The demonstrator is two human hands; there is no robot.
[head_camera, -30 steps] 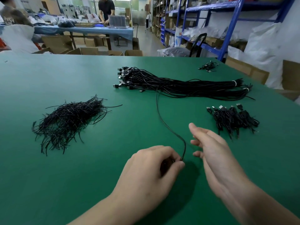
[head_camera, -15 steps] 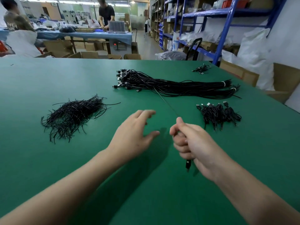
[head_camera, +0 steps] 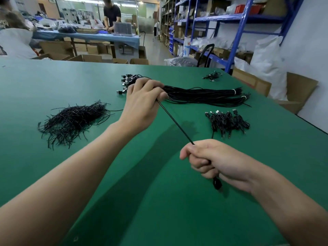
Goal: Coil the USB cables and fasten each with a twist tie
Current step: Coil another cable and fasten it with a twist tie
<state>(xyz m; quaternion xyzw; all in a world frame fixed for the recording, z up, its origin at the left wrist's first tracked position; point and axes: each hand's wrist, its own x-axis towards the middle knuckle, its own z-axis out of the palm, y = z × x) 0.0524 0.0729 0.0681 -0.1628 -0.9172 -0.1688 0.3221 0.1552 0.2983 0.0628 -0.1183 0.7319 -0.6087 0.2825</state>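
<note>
A single black cable [head_camera: 174,122] runs in a straight, taut line between the two hands, lifted clear of the green table [head_camera: 159,219]. The right hand [head_camera: 218,160], nearer the body, is closed in a fist around one end of it, and the cable's black plug [head_camera: 217,183] sticks out below the little-finger side of that fist. The left hand [head_camera: 142,107], farther out and a little to the left of the right one, has its fingers curled over the cable's far stretch, the thumb pressing it against them. The hands are well apart, joined only by the cable.

Just beyond the left hand's fingers lies a long bundle of loose black cables [head_camera: 204,96], its plugs fanned out behind the knuckles and its far end bound with white bands [head_camera: 234,91]. Whether the left hand touches the bundle cannot be told. To the left of the left hand is a heap of black twist ties [head_camera: 74,119]. Beyond the right hand sits a small pile of coiled cables [head_camera: 228,121], and farther off, near the table's far edge, a smaller clump [head_camera: 213,77].

Behind the table stand blue shelves [head_camera: 236,18] with boxes, white sacks [head_camera: 266,64], and a person [head_camera: 111,15] at a blue-covered bench [head_camera: 85,37].
</note>
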